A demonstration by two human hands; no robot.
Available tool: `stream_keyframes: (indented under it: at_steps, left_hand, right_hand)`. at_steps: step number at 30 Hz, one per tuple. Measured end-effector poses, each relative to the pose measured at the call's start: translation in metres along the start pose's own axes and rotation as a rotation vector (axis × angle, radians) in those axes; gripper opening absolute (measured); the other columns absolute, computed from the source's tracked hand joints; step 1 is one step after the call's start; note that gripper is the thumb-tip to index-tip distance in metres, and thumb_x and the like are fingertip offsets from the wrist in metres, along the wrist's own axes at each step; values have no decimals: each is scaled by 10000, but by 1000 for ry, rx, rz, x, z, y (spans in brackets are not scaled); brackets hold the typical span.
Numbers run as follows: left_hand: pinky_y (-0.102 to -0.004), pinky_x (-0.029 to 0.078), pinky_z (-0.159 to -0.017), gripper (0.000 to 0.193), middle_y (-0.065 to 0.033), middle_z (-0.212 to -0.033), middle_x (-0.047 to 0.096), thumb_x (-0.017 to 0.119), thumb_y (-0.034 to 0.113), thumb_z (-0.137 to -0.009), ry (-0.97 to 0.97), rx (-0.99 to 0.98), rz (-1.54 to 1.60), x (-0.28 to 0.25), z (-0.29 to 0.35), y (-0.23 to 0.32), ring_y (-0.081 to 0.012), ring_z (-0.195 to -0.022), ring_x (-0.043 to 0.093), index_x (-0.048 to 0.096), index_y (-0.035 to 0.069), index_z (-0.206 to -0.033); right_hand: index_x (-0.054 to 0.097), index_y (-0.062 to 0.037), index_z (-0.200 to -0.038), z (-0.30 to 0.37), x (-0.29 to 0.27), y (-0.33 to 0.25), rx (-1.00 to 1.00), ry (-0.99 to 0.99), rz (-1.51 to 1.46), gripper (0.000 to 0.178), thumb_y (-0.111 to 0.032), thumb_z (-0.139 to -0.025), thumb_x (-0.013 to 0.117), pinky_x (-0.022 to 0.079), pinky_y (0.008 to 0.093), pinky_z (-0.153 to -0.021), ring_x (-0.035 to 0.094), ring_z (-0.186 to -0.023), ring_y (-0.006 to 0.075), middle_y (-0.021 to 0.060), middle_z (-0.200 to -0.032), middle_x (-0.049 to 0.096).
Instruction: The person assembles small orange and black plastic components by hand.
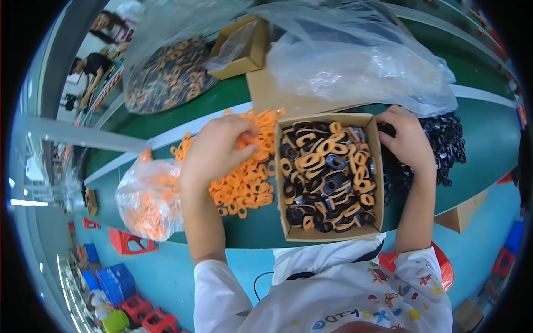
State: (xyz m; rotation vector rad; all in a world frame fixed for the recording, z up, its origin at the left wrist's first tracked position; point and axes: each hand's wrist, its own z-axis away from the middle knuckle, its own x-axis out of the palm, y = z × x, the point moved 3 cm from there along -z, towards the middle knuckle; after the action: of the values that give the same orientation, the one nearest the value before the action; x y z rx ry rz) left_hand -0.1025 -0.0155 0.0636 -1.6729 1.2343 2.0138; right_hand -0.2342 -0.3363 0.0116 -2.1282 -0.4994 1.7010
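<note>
A cardboard box [280, 222] stands in front of me, filled with small oval rings, black and orange ones joined or mixed together. Left of it spreads a heap of loose orange plastic rings [239, 188]. My left hand [219, 147] hovers over that heap, thumb and forefinger apart, with nothing visible between them. Right of the box lies a pile of black oval rings [444, 144]. At the box's far right corner, my right hand [408, 136] has its fingers curled around a dark piece, seemingly a black ring; its lower fingers are partly hidden.
A clear bag of orange parts [150, 200] rests by the left table edge. Farther back are a bag of mixed rings [172, 77], a small open carton [244, 53] and large clear plastic sheeting [355, 66]. Red stools [130, 241] and blue crates [116, 283] stand on the floor.
</note>
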Motion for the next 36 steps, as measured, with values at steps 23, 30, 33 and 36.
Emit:
stream_keyframes:
  at_steps: [23,30,33,36]
  left_hand:
    - [-251,502,-570,228,-66,-840,639,768,44,-728,354,118,530,16,-1,50,-134,-701,639,626,30,-906]
    - [-245,555,-773,288,-92,-1069,626,727,-87,-777,180,124,816,37,-3,71,-133,-920,644,652,-29,-1049]
    - [-240,560,-762,278,-98,-1077,639,711,-83,-796,185,123,924,44,-3,71,-128,-906,645,664,-25,-1063]
    - [-237,561,-765,279,-103,-1096,648,693,-82,-818,177,146,974,44,-2,73,-122,-900,645,671,-19,-1089]
  right_hand:
    - [714,-32,-1050,5,10,-77,-218,212,-893,356,19,-705,786,402,201,-528,518,-597,56,28,-797,614]
    - [711,-25,-1062,9,10,-88,-262,247,-665,394,46,-680,779,428,204,-562,544,-650,88,75,-945,635]
    - [721,-35,-1051,9,10,-92,-262,267,-620,388,28,-675,791,432,203,-558,551,-647,87,66,-926,641]
    - [722,-36,-1050,9,11,-92,-254,278,-613,378,19,-683,792,436,203,-554,555,-646,87,64,-922,643]
